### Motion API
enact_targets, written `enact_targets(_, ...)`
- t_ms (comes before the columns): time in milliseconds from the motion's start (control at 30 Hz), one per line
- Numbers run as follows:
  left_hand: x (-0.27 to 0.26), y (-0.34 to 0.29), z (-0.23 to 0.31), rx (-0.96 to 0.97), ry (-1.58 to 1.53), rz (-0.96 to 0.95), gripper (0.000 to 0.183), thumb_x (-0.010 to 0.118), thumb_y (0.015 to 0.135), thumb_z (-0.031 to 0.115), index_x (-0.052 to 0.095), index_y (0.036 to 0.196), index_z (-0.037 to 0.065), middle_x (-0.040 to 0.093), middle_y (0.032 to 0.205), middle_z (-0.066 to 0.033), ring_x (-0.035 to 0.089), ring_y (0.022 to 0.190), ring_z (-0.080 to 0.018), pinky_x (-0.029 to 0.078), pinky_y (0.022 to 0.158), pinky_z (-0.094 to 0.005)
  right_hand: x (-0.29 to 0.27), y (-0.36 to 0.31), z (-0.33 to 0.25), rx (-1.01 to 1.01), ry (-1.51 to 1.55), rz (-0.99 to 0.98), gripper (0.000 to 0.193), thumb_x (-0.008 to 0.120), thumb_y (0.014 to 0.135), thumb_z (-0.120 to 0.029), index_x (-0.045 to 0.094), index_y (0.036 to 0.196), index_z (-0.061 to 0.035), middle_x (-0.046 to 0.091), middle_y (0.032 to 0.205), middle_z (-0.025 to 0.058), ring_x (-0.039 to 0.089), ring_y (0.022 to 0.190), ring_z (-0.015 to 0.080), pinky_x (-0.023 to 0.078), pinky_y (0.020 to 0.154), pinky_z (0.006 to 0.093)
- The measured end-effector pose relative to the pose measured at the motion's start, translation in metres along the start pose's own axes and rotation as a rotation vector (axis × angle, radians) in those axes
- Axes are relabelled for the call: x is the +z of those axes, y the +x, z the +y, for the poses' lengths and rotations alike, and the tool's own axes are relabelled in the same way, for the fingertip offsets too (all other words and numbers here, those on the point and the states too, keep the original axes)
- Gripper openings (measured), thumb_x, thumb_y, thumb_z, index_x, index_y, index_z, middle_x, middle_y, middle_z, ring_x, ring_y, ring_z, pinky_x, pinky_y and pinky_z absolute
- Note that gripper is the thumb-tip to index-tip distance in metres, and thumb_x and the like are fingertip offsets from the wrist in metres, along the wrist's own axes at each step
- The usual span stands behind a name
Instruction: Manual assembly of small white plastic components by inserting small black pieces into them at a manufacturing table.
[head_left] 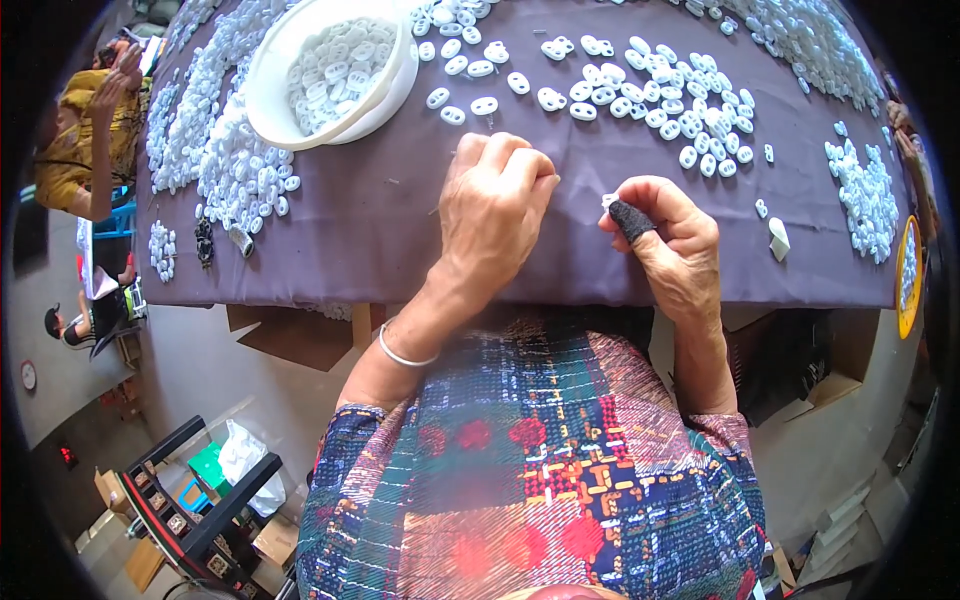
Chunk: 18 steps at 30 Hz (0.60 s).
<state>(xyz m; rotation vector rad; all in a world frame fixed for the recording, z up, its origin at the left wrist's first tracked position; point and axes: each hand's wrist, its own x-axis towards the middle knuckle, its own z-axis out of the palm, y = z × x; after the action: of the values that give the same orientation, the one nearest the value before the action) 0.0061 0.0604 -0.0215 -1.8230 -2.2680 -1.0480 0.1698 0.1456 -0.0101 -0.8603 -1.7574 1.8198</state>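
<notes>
My left hand (492, 215), a pale bangle at its wrist, is over the dark tablecloth (370, 235) with its fingers curled in. Whatever lies between those fingertips is hidden. Just beyond its knuckles sits an oval white two-hole plastic piece (484, 106), a thin pin-like bit by it. To the right, my right hand (672, 240) pinches a small white plastic piece (608, 201) between thumb and forefinger; only its tip shows. A black wrap (632, 220) covers that thumb. Many similar white pieces (690, 105) are spread beyond my hands.
A white bowl (265, 75) of oval pieces stands at the back left beside a large pile (240, 170). More small pieces (860, 200) are heaped at the right, near a yellow-rimmed tray (908, 280). At the left, another person (90, 140) sits by the table.
</notes>
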Motion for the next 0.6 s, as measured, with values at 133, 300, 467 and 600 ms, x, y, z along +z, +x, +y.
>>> enact_targets(133,-0.023,-0.013,0.012,-0.533,-0.756,-0.115,0.010,0.068,0.074,0.000,0.063,0.081,0.004,0.063,0.081,-0.0019,0.058,0.071,-0.0120,0.046,0.062,-0.0246,0.003,-0.002,-0.015,0.052,0.077,-0.050,0.014,0.055,0.087,-0.002,0.057,0.100,0.0026,0.062,0.082,0.0048,0.059,0.075,0.0087,0.047,0.063,0.0191)
enact_targets(300,-0.034,-0.024,0.013,-0.671,-1.012,-0.063,0.017,0.070,0.075,-0.001,0.060,0.089,0.001,0.066,0.080,-0.0061,0.063,0.075,-0.0097,0.049,0.061,-0.0188,0.018,-0.005,-0.020,0.037,0.074,-0.147,0.011,0.052,0.087,0.000,0.057,0.097,0.0032,0.061,0.079,0.0046,0.057,0.071,0.0073,0.046,0.062,0.0185)
enact_targets(467,-0.039,-0.032,0.015,-0.656,-0.977,-0.066,0.018,0.069,0.074,-0.005,0.060,0.089,0.000,0.066,0.081,-0.0065,0.063,0.075,-0.0101,0.050,0.065,-0.0191,0.027,-0.008,-0.025,0.029,0.024,-0.172,0.011,0.050,0.086,0.001,0.056,0.096,0.0038,0.061,0.078,0.0042,0.056,0.070,0.0068,0.046,0.063,0.0185)
enact_targets(600,-0.043,-0.036,0.018,-0.642,-0.921,-0.072,0.016,0.069,0.074,-0.003,0.061,0.088,-0.001,0.065,0.082,-0.0061,0.062,0.078,-0.0106,0.051,0.070,-0.0225,0.031,-0.009,-0.024,-0.006,-0.045,-0.188,0.013,0.049,0.085,0.002,0.056,0.095,0.0044,0.061,0.076,0.0039,0.056,0.069,0.0064,0.046,0.061,0.0186)
